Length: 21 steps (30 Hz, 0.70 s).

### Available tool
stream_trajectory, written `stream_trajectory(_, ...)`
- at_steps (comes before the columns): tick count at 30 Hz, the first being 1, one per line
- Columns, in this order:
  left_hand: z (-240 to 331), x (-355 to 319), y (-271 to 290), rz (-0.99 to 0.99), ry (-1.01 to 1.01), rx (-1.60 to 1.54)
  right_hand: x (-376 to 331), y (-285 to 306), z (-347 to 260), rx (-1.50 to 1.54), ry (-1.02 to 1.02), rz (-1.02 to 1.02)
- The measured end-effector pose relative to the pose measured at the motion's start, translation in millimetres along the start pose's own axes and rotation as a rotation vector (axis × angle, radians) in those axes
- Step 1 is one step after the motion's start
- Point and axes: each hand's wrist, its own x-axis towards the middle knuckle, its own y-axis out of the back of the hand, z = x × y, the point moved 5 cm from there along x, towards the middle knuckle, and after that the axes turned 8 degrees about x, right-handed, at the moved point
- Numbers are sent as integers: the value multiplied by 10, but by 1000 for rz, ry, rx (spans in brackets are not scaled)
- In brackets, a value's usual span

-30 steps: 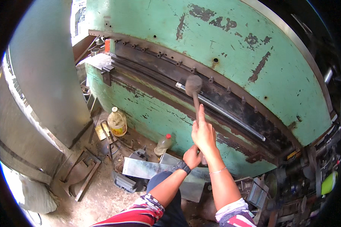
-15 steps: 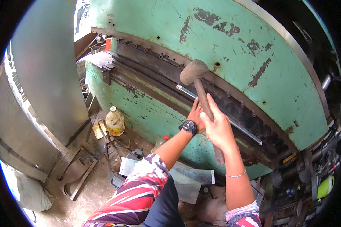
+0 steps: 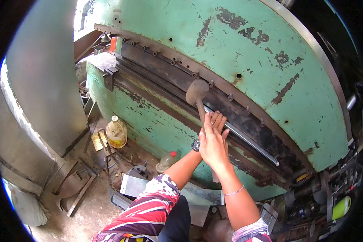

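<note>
My right hand [image 3: 214, 148] is closed around the handle of a mallet [image 3: 197, 92] with a worn, dark, rounded head. The mallet head hangs over the dark bed of a big green machine [image 3: 149, 117], just above the upper end of a shiny metal strip [image 3: 254, 143]. That strip lies slantwise along the bed, under the machine's bolted dark edge. My left hand [image 3: 218, 119] lies with fingers stretched over the strip, a black watch on its wrist. The right hand covers part of it. Whether the mallet touches the strip, I cannot tell.
A dirty plastic jug [image 3: 117, 133] and a red-capped bottle [image 3: 165, 162] stand on the floor by the machine. Angled scrap metal [image 3: 78, 185] lies at left, beside large upright metal sheets [image 3: 48, 80]. Sheet offcuts [image 3: 135, 185] lie near my legs.
The mallet and my right hand have moved left and down, closer to the bed and over my left hand. The view has shifted slightly.
</note>
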Motion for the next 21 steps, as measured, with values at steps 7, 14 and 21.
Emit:
stream_trajectory(7,-85,-25,-22,-2,3,-34,-8,401,-287,383,-23,-57)
stream_trajectory(14,-13,-26,-23,2,-10,-40,-28,259,-173,36,195,316)
stream_trajectory(21,-147,-57,-100,-1,5,-16,92,518,-263,353,70,124)
